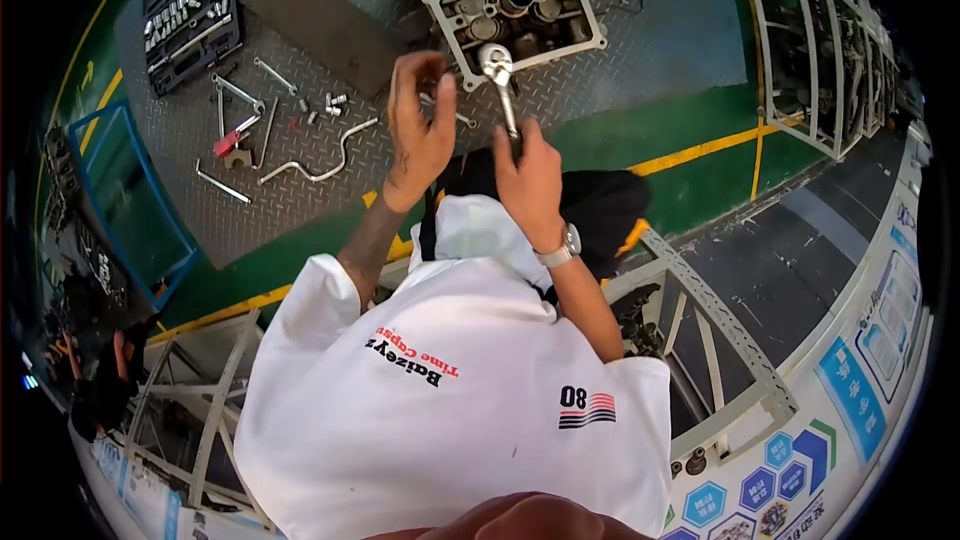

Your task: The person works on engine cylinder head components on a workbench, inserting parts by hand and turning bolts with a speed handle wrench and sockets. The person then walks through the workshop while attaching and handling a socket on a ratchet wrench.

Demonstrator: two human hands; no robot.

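Note:
A silver ratchet wrench (503,95) is held by its dark handle in my right hand (530,180), fingers wrapped round it. Its round head lies over the near edge of a cylinder head (588,38) with valves and round bores. My left hand (418,130) is raised to the left of the ratchet, fingers bent and thumb apart; its fingertips are slightly blurred, and no object shows clearly in it. Just beyond the left hand, a small wrench end (466,121) shows on the metal plate.
On the checkered metal plate (330,210) lie several wrenches, a bent bar (320,178), sockets (335,102) and a red piece (228,144). An open socket case (190,15) is at upper left. Metal frames stand left and right. A person (100,380) is at far left.

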